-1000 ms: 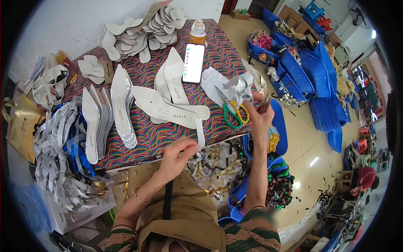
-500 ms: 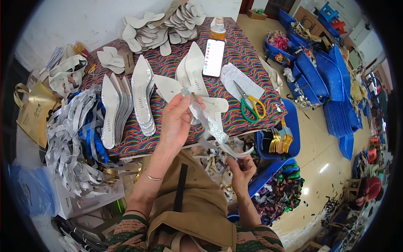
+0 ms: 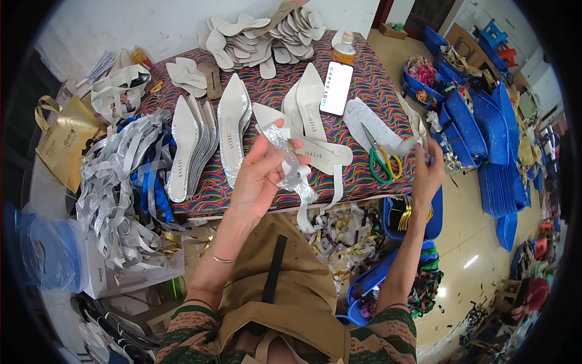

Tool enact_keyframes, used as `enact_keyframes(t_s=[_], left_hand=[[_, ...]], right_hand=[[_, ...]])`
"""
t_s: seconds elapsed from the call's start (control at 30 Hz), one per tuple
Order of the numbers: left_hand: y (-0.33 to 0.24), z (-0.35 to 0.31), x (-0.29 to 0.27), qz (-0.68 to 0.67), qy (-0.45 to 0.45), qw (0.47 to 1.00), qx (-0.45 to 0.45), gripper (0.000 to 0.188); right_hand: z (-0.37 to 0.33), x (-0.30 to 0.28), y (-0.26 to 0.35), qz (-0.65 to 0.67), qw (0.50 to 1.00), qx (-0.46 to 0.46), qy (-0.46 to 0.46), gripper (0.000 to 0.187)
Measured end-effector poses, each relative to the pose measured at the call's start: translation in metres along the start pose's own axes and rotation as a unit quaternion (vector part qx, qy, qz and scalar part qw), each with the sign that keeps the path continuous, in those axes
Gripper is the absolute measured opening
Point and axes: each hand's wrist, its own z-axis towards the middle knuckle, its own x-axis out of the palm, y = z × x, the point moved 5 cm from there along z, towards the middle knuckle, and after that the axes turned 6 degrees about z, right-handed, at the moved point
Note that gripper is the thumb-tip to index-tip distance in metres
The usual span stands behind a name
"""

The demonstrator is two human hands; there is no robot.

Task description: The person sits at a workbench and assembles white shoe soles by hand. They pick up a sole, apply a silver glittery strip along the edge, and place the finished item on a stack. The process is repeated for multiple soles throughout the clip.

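Observation:
My left hand (image 3: pixel 257 176) is closed on a silver glitter strip (image 3: pixel 285 148), pinched between thumb and fingers above the table's front edge. White and silver ends of the strip curl and hang below the hand. Behind it lie pale pointed insoles (image 3: pixel 311 100), and a stack of silver-edged insoles (image 3: pixel 232 130) is to its left. My right hand (image 3: pixel 429 170) is raised beyond the table's right edge, fingers bent together. A blurred whitish piece (image 3: pixel 407 145) shows at its fingertips; what it is I cannot make out. Green-and-yellow scissors (image 3: pixel 384 161) lie near that hand on white paper (image 3: pixel 362 124).
Tangled silver strips (image 3: pixel 118 188) hang off the table's left side. More insoles (image 3: pixel 260 39) are heaped at the back, near a bottle (image 3: pixel 344 50) and a phone (image 3: pixel 336 88). Blue bins (image 3: pixel 470 124) stand on the floor at right; scraps (image 3: pixel 351 233) lie below the table's front.
My right hand has moved up and right, away from the strip, to beyond the scissors. My left hand still grips the strip, whose loose ends now dangle. The view has shifted slightly.

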Motion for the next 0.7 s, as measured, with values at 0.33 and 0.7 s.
enact_keyframes(t_s=[0.33,0.7], left_hand=[[0.02,-0.02,0.007,0.155,-0.013,0.987,-0.035,0.035],[0.031,-0.025,-0.007,0.166,-0.071,0.983,-0.026,0.032]], right_hand=[[-0.108,0.118,0.122,0.499,0.671,0.412,0.362,0.031],[-0.127,0.107,0.127,0.496,0.756,0.319,0.282,0.007]])
